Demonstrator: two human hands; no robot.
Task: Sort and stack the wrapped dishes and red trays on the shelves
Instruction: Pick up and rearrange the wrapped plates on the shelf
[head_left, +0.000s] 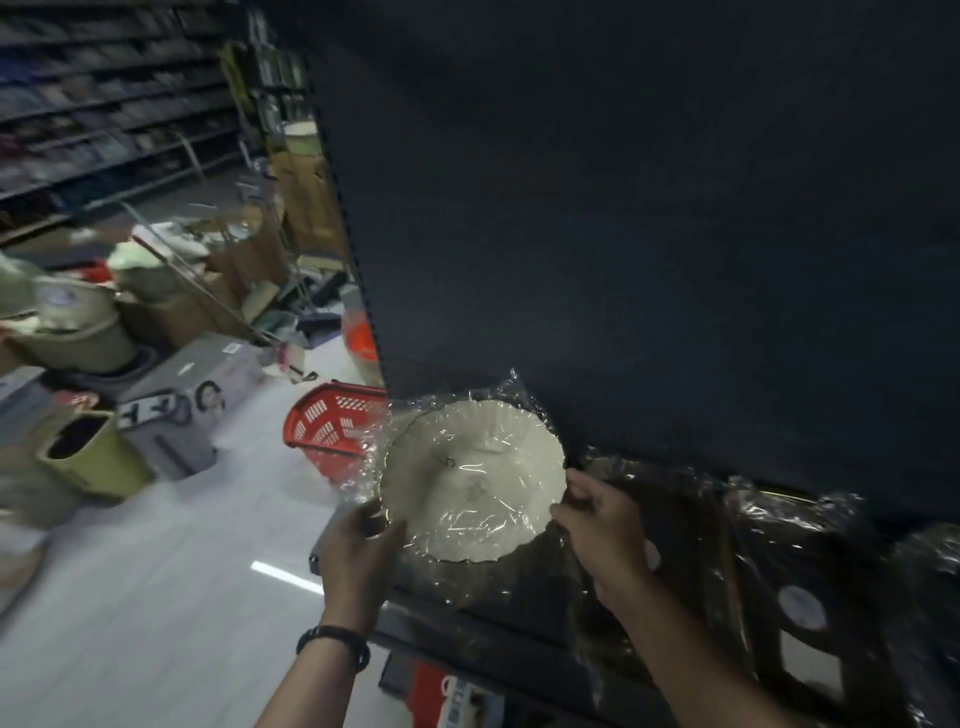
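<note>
1. I am holding a white dish (472, 478) with a scalloped rim, sealed in crinkled clear plastic wrap. It is between my two hands, over the left end of a dark shelf (457, 636).
2. My left hand (358, 551) is gripping the dish's near-left rim, with the thumb curling over the edge. A dark beaded bracelet (335, 644) is sitting on that wrist.
3. My right hand (602, 525) is pinching the dish's right rim through the plastic, with the fingers curled.
4. The dish's inner face is showing towards me, with a small faint mark near its middle.
5. Just right of my right hand, dark wrapped dishes (779, 561) are lying on the shelf and overlapping one another. One is carrying a round white label (802, 605).
6. Beyond both hands, a dark back panel (623, 208) is rising behind the shelf.
7. Beyond my left hand, past the dish's far-left edge, a red basket (327, 426) with slotted sides is sitting on the pale floor (156, 597).
8. Well left of my left hand, a yellow-green bin (88, 457) and a grey carton (197, 389) are standing on the floor. Blurred clutter and store shelving are lying farther off.
</note>
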